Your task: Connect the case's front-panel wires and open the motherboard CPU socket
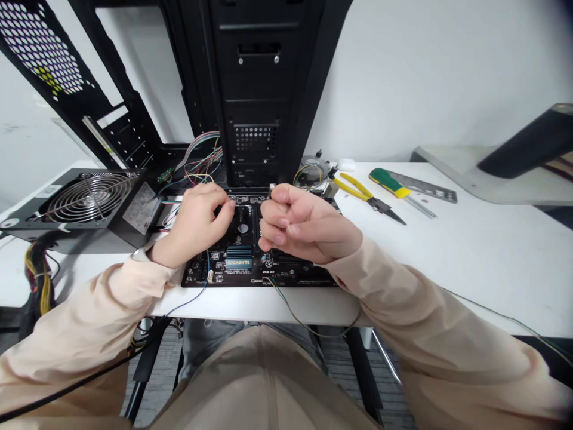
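A black Gigabyte motherboard (233, 278) lies flat on the white table, partly hidden under both hands. My left hand (201, 221) is over its upper left side, fingers curled under and thumb bent toward them; whatever they grip is out of sight. Over the board's upper middle, my right hand (308, 224) is closed like a fist, thumb pressed against the fingers. No object can be made out inside it. Between the hands show a round coin cell (243, 228) and a blue heatsink (239, 257). A thin blue wire (190, 301) runs down from near my left hand.
Behind the board stands an open black computer case (264, 89). A power supply (89, 200) with a fan grille sits left, bundled cables (40, 275) hanging off it. Yellow-handled pliers (367, 194), a green-yellow screwdriver (389, 182) and a metal I/O plate (430, 188) lie right. Thin green wires (290, 310) trail along the front.
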Tool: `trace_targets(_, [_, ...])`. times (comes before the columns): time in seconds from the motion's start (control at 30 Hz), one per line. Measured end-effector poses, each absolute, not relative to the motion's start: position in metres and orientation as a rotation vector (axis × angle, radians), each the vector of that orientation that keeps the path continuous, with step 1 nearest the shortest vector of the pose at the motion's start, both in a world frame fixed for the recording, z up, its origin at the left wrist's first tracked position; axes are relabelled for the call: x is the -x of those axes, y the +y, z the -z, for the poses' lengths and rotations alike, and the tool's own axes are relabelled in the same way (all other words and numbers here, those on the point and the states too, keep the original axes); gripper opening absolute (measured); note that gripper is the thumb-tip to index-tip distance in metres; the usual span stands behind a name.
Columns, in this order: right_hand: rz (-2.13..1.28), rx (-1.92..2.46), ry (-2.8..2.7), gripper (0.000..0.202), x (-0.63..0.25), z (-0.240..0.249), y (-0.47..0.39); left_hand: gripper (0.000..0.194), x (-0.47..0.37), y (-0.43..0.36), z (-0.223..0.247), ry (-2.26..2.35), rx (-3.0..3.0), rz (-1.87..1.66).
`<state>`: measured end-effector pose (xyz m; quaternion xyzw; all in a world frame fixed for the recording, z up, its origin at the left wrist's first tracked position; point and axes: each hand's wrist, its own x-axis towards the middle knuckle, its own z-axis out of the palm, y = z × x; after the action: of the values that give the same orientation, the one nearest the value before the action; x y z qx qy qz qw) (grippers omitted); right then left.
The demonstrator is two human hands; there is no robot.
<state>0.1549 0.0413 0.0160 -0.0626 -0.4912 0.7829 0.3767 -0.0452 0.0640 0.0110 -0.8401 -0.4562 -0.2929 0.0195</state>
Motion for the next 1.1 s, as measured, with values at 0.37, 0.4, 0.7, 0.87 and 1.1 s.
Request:
trace_targets(0.37, [-2.009, 0.314, -1.16, 0.039, -0.151, -0.018, 0.04, 0.032, 0.045, 0.066, -0.007, -1.398, 2.625, 0.895])
trace_targets(0.4, [-2.007, 0.333, -1.16, 0.04, -0.151, -0.018, 0.04, 0.032, 0.045, 0.066, -0.007, -1.398, 2.623, 0.89])
trace_targets(0.7, [-1.976, 0.331, -1.221, 0.04, -0.153, -0.017, 0.041, 0.011, 0.044, 0.066, -0.016, -1.688, 2.926, 1.395])
trace_targets(0.87, [-1.939, 0.37, -1.244, 0.038, -0.153, -0.017, 0.042, 0.008, 0.047, 0.06, -0.033, -1.858, 3.344, 1.691])
trace_targets(1.1, [-1.712, 0.498, -1.238, 0.033, -0.152, -0.011, 0.048, 0.03, 0.049, 0.052, -0.039, -2.026, 3.407, 1.162])
